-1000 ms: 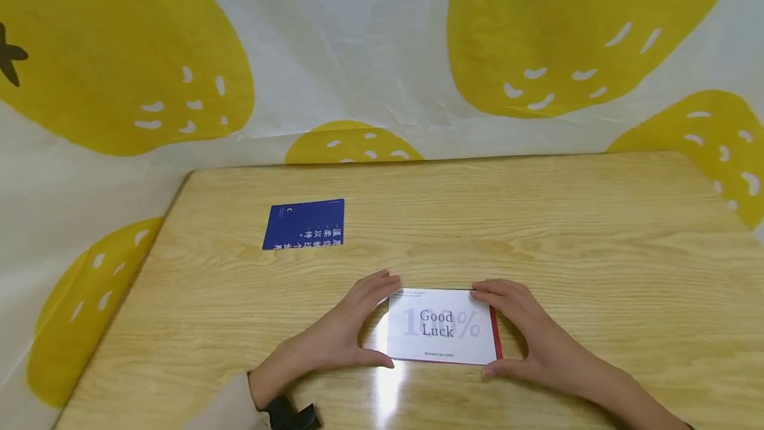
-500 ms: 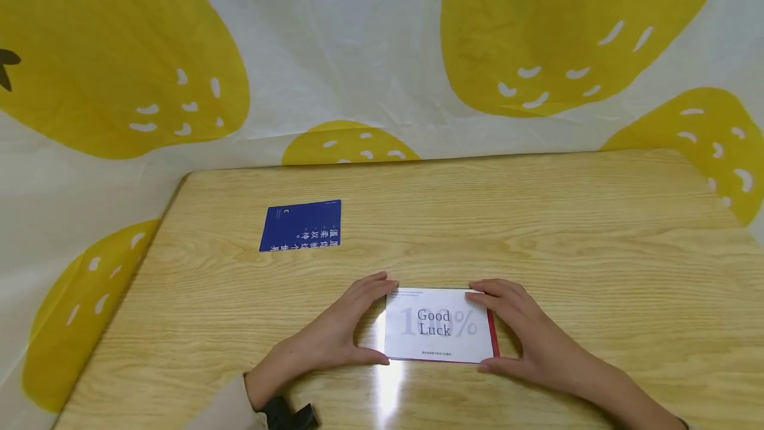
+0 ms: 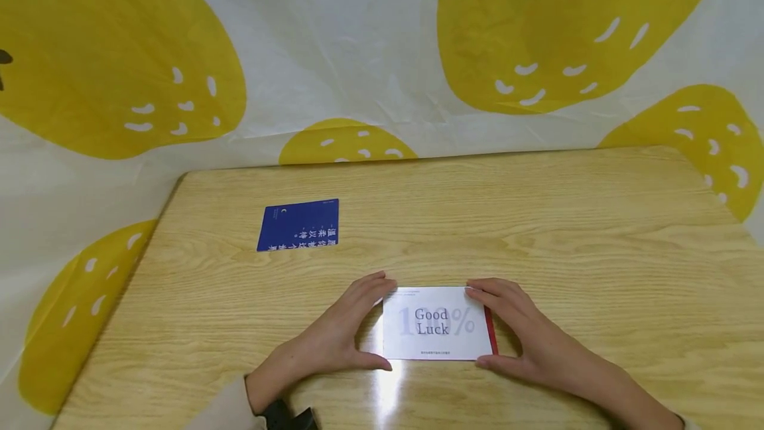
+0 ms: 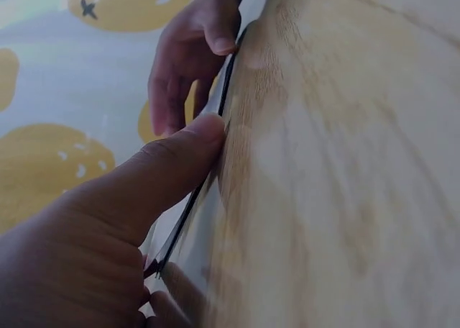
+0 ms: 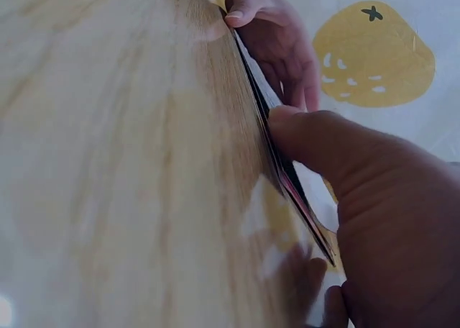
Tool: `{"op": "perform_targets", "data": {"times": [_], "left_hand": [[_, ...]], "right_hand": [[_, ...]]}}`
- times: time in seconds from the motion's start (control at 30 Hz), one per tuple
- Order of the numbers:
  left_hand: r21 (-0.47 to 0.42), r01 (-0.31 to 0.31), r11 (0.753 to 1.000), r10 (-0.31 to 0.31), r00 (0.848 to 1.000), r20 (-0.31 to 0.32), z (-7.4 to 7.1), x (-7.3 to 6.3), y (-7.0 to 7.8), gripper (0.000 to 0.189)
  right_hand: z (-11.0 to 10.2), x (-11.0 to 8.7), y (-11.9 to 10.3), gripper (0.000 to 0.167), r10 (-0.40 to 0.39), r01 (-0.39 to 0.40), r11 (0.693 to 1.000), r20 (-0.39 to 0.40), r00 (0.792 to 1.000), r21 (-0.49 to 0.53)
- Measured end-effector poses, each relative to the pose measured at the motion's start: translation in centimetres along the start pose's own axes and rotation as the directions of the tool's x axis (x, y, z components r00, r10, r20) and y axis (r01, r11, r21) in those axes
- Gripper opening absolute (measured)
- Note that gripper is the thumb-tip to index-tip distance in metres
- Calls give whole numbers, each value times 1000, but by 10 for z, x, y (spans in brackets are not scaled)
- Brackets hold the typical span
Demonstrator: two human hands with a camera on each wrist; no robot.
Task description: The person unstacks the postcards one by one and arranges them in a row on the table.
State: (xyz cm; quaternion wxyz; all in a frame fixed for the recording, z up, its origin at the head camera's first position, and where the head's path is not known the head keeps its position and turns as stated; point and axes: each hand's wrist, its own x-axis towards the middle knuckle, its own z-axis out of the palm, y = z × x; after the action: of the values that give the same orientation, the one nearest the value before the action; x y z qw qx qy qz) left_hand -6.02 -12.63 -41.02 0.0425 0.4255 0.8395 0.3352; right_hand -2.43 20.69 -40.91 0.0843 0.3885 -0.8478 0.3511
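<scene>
A white notebook printed "Good Luck" lies flat on the wooden table, a red edge showing from beneath its right side. My left hand holds its left end, fingertips at the far corner and thumb at the near one. At the opposite end my right hand grips the same way, its fingertips slightly over the cover. In the left wrist view the thumb presses the near edge. Stacked thin layers show beside the thumb in the right wrist view.
A dark blue notebook with white lettering lies farther back on the left. The table ends at a white cloth with big yellow fruit prints, hung behind and at the left.
The whole scene has shifted slightly left in the head view. Both hands keep to the ends of the white notebook, and less red shows along its near edge.
</scene>
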Motion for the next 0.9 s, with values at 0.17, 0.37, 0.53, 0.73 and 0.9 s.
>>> {"op": "perform_targets", "data": {"times": [0.17, 0.37, 0.53, 0.73, 0.9], "left_hand": [[2, 2, 1000, -2, 1000, -19, 0, -1, 2, 104], [-21, -21, 1000, 19, 999, -50, -3, -2, 3, 103], [-44, -78, 996, 74, 994, -79, -9, -1, 4, 103], [-75, -102, 992, 95, 991, -92, -21, 2, 4, 102], [-79, -106, 991, 97, 989, -108, -32, 5, 3, 100]], "right_hand": [[-1, 1, -2, 84, -21, 21, 1000, -12, 1000, 16], [-2, 2, -5, 83, -35, 35, 999, -9, 999, -3], [-3, 4, -8, 81, -40, 40, 999, -2, 999, -18], [-8, 11, -11, 86, -17, 17, 999, 11, 1000, -30], [-16, 20, -11, 84, 3, -2, 999, 17, 1000, -39]]}}
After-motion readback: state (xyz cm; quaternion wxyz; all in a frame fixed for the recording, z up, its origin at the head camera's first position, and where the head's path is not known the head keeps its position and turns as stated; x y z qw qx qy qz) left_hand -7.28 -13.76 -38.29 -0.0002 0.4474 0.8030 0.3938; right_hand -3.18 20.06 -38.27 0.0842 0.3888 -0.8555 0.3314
